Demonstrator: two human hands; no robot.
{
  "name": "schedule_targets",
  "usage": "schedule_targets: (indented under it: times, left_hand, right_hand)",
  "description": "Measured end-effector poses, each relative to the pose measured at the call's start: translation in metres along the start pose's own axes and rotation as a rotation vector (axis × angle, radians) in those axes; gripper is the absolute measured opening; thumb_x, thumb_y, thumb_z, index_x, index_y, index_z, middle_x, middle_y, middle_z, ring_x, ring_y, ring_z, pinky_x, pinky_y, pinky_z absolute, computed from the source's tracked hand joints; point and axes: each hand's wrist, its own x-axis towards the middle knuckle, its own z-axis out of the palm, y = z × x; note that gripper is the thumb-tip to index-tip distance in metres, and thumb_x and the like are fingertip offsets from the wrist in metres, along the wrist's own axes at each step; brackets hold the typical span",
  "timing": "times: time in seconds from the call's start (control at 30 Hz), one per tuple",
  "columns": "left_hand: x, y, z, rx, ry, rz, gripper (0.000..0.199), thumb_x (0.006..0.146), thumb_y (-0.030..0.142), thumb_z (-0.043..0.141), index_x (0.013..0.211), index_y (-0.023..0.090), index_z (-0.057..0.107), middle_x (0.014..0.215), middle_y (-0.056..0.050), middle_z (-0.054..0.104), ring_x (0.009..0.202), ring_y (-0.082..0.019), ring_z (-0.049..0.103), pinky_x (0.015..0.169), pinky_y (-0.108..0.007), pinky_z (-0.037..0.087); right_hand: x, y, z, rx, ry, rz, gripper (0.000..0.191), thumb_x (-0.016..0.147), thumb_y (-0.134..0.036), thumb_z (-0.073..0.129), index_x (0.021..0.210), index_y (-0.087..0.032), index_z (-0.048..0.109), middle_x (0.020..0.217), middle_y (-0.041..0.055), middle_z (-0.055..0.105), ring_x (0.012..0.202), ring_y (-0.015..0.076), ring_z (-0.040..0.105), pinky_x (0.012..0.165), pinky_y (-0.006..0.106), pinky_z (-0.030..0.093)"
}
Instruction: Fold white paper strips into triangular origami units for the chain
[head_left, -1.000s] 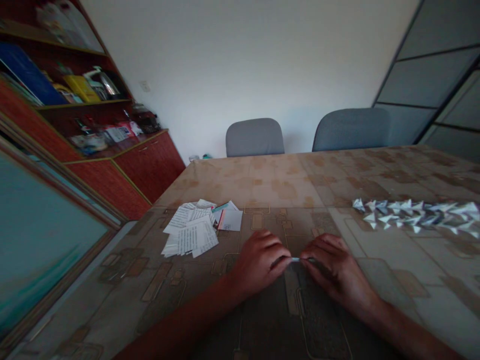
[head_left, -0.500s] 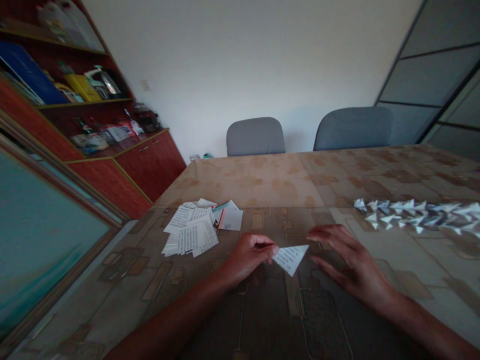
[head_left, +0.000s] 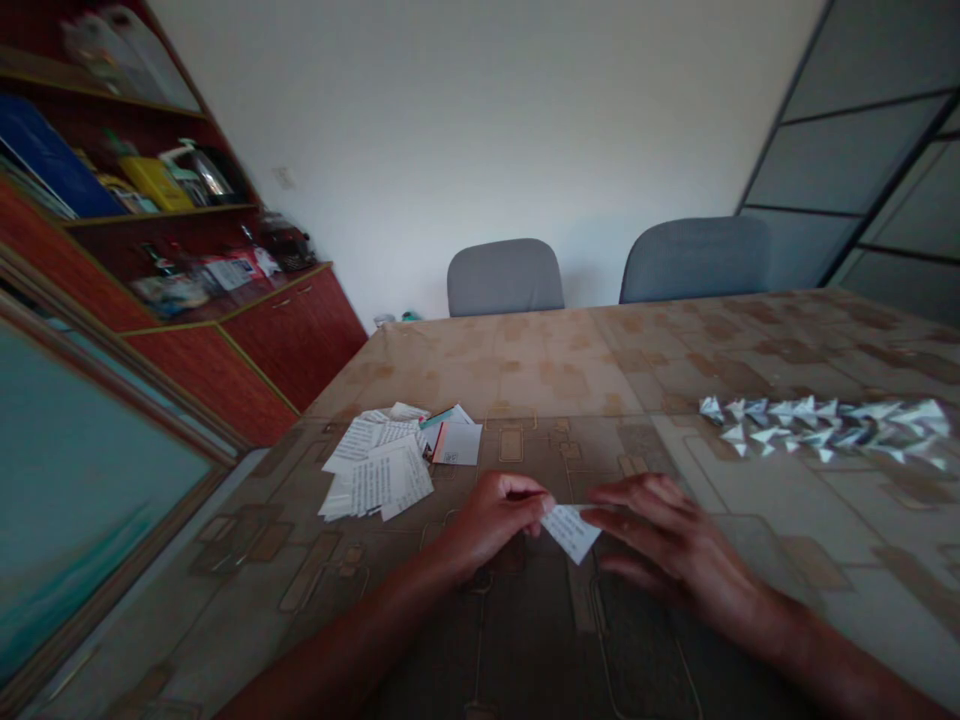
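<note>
Between the thumb and fingers of my left hand [head_left: 504, 512] is the left corner of a folded paper triangle [head_left: 574, 532], printed with dark text, one point facing me. My right hand [head_left: 671, 535] is at the triangle's other end with its fingers apart. Its fingertips overlap the right corner in view; whether they press on it I cannot tell. To the left lies a loose pile of printed paper pieces [head_left: 379, 475], with a pink-edged white card [head_left: 459, 445] at its right side. Two rows of folded paper pieces [head_left: 817, 425] stand farther right.
The patterned tablecloth [head_left: 525, 370] covers the long table under my hands. Two grey chairs [head_left: 506, 278] stand at the far edge, before a white wall. A red-brown cabinet [head_left: 292, 340] with filled shelves is at the left.
My right hand has moved left, its fingertips now over the triangle's right corner. My left hand keeps its pinch on the paper. The whole view has shifted slightly.
</note>
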Motion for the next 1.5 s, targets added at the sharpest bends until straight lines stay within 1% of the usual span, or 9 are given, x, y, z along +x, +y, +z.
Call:
schedule_targets:
  times: [0.17, 0.4, 0.53, 0.67, 0.93, 1.1, 1.23, 1.33, 1.5]
  left_hand:
    - [0.001, 0.000, 0.003, 0.003, -0.001, 0.009, 0.034, 0.080, 0.045, 0.061, 0.072, 0.012, 0.068, 0.057, 0.001, 0.056, 0.054, -0.012, 0.050, 0.056, -0.023, 0.037]
    - [-0.002, -0.004, 0.009, 0.059, 0.157, 0.133, 0.036, 0.087, 0.037, 0.056, 0.115, 0.015, 0.060, 0.075, -0.002, 0.062, 0.069, -0.016, 0.058, 0.065, -0.026, 0.045]
    - [-0.007, -0.003, 0.013, 0.379, 0.317, 0.355, 0.022, 0.081, 0.020, 0.064, 0.103, 0.020, 0.062, 0.085, -0.002, 0.061, 0.080, -0.017, 0.057, 0.074, -0.029, 0.045]
    - [-0.010, 0.001, 0.016, 0.612, 0.268, 0.511, 0.016, 0.080, 0.020, 0.069, 0.095, 0.019, 0.066, 0.088, -0.003, 0.061, 0.086, -0.019, 0.056, 0.074, -0.029, 0.045]
    - [-0.007, -0.004, 0.019, 0.674, 0.280, 0.620, 0.006, 0.085, 0.019, 0.066, 0.079, 0.017, 0.065, 0.082, -0.003, 0.060, 0.080, -0.017, 0.057, 0.068, -0.026, 0.044]
    - [-0.008, -0.005, 0.014, 0.763, 0.243, 0.728, 0.016, 0.092, 0.020, 0.055, 0.081, 0.017, 0.066, 0.082, -0.004, 0.061, 0.077, -0.015, 0.056, 0.068, -0.024, 0.043]
    - [-0.009, -0.005, 0.013, 0.830, 0.206, 0.763, 0.019, 0.095, 0.023, 0.052, 0.084, 0.018, 0.068, 0.083, -0.004, 0.063, 0.078, -0.015, 0.057, 0.069, -0.024, 0.043]
    - [-0.008, -0.006, 0.012, 0.835, 0.206, 0.809, 0.023, 0.095, 0.022, 0.050, 0.081, 0.018, 0.068, 0.082, -0.004, 0.064, 0.076, -0.014, 0.057, 0.068, -0.024, 0.043]
    - [-0.008, -0.005, 0.011, 0.838, 0.160, 0.824, 0.026, 0.097, 0.018, 0.046, 0.084, 0.017, 0.068, 0.086, -0.006, 0.066, 0.080, -0.015, 0.059, 0.072, -0.025, 0.045]
  right_hand:
    - [0.004, -0.004, 0.003, 0.025, 0.082, 0.067, 0.017, 0.097, -0.027, 0.052, 0.099, -0.026, 0.069, 0.094, 0.0030, 0.073, 0.086, 0.0204, 0.062, 0.076, 0.037, 0.043]
    - [0.001, 0.004, 0.012, 0.369, 0.173, 0.386, 0.016, 0.089, -0.026, 0.059, 0.078, -0.022, 0.069, 0.077, 0.0031, 0.069, 0.074, 0.0184, 0.064, 0.066, 0.030, 0.050]
    - [0.000, 0.001, 0.016, 0.522, 0.200, 0.569, 0.019, 0.085, -0.032, 0.063, 0.070, -0.020, 0.066, 0.070, 0.0020, 0.065, 0.065, 0.0171, 0.063, 0.057, 0.026, 0.050]
    - [0.002, -0.004, 0.018, 0.607, 0.206, 0.646, 0.024, 0.084, -0.037, 0.063, 0.067, -0.019, 0.063, 0.063, 0.0001, 0.060, 0.058, 0.0154, 0.059, 0.051, 0.024, 0.047]
    - [0.003, -0.008, 0.016, 0.708, 0.141, 0.686, 0.029, 0.084, -0.043, 0.062, 0.066, -0.019, 0.061, 0.062, -0.0013, 0.058, 0.059, 0.0151, 0.056, 0.053, 0.024, 0.045]
    - [0.002, -0.003, 0.018, 0.743, 0.126, 0.689, 0.033, 0.085, -0.046, 0.060, 0.066, -0.020, 0.057, 0.059, -0.0028, 0.054, 0.054, 0.0135, 0.053, 0.049, 0.023, 0.044]
    - [0.000, 0.001, 0.017, 0.669, 0.195, 0.616, 0.017, 0.088, -0.039, 0.059, 0.092, -0.022, 0.059, 0.073, 0.0006, 0.064, 0.065, 0.0171, 0.063, 0.056, 0.026, 0.052]
    - [-0.001, 0.003, 0.011, 0.482, 0.169, 0.448, 0.019, 0.092, -0.025, 0.052, 0.111, -0.025, 0.056, 0.087, 0.0034, 0.068, 0.077, 0.0186, 0.067, 0.064, 0.028, 0.055]
    - [-0.002, 0.008, 0.004, 0.218, 0.009, 0.125, 0.035, 0.093, -0.013, 0.045, 0.123, -0.028, 0.057, 0.104, 0.0061, 0.068, 0.096, 0.0208, 0.065, 0.079, 0.034, 0.056]
